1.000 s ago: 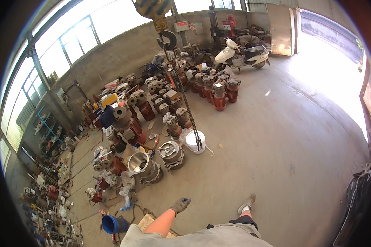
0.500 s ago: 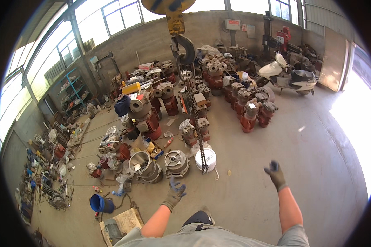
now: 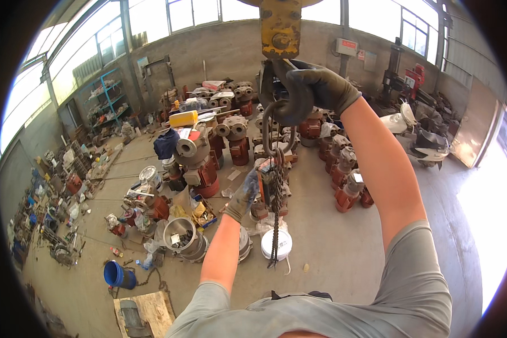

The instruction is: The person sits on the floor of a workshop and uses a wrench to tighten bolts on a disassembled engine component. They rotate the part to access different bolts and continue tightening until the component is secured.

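A dark crane hook (image 3: 299, 101) hangs from the yellow hook block (image 3: 280, 34) at the top middle. My gloved right hand (image 3: 328, 89) is raised to it, with its fingers wrapped round the hook's upper part. From the hook hangs a lifting chain (image 3: 275, 219) on a large oblong metal ring (image 3: 268, 132). My gloved left hand (image 3: 243, 197) is lower, just left of the chain's upper links, fingers stretched upward. Whether its fingertips touch the chain is hard to make out. The chain's lower end hangs in front of a white bucket (image 3: 283, 243).
Red and grey pump or motor units (image 3: 200, 169) crowd the floor ahead. A round metal housing (image 3: 192, 248) stands left of the bucket. At lower left are a blue bucket (image 3: 118, 274) and a wooden board (image 3: 162, 308) bearing a grey motor. A scooter (image 3: 419, 138) is parked at right.
Both hands have moved up from low on either side. My right hand has taken hold of the hook; my left has come beside the chain. Hook and chain appear nearer and larger.
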The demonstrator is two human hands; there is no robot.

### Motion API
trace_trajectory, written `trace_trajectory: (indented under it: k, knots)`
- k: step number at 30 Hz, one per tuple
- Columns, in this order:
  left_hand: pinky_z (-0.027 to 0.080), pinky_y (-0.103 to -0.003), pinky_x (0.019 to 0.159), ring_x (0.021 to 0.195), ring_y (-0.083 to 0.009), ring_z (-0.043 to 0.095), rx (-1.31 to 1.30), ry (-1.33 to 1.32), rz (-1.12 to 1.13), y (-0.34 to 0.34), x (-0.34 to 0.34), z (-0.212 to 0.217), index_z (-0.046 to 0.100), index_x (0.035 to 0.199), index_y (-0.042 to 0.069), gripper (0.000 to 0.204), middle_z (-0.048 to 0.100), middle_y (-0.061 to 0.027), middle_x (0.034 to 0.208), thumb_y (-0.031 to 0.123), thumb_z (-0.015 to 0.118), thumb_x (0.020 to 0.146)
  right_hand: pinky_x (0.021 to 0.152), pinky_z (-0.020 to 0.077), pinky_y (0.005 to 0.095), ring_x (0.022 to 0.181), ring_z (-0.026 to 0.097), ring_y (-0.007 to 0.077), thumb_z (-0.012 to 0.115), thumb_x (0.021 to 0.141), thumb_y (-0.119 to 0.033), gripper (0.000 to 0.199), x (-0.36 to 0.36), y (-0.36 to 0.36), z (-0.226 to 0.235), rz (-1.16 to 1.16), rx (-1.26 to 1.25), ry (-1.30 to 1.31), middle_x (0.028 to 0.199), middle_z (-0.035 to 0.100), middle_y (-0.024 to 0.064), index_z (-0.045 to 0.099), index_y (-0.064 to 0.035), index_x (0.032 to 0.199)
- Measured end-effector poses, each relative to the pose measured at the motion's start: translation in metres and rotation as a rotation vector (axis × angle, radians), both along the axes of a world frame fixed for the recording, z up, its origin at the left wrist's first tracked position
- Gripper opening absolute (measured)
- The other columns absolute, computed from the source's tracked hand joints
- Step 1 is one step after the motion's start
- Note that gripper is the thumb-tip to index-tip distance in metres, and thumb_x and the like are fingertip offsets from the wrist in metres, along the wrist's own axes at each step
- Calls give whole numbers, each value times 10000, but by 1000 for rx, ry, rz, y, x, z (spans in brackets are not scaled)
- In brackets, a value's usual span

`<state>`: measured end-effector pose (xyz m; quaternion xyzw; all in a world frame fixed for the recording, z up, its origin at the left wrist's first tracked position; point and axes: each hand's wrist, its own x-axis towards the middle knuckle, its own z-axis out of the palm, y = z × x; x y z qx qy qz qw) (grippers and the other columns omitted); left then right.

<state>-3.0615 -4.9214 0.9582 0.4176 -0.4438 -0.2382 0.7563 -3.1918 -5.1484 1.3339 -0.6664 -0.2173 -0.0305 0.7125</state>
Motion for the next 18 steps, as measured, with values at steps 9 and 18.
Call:
trace_trajectory:
  k: [9,18]
  knots:
    - [377,-368,1232,1402,-173,522,254,-10,345,-3,-30,45,444,1595,46,841,542,-52,1538,570,727,1001,957,546,301,1008,677,161,692,997,-274,377,46,-14,-22,388,81,-80,1100,725,103,689,23,1228]
    - [586,-366,885,974,-202,716,-23,-721,1731,66,-19,293,560,1349,33,518,700,-74,1177,500,523,1128,962,584,322,1035,731,183,721,1011,-263,388,61,-26,-20,270,-135,-409,1135,768,111,711,16,1280]
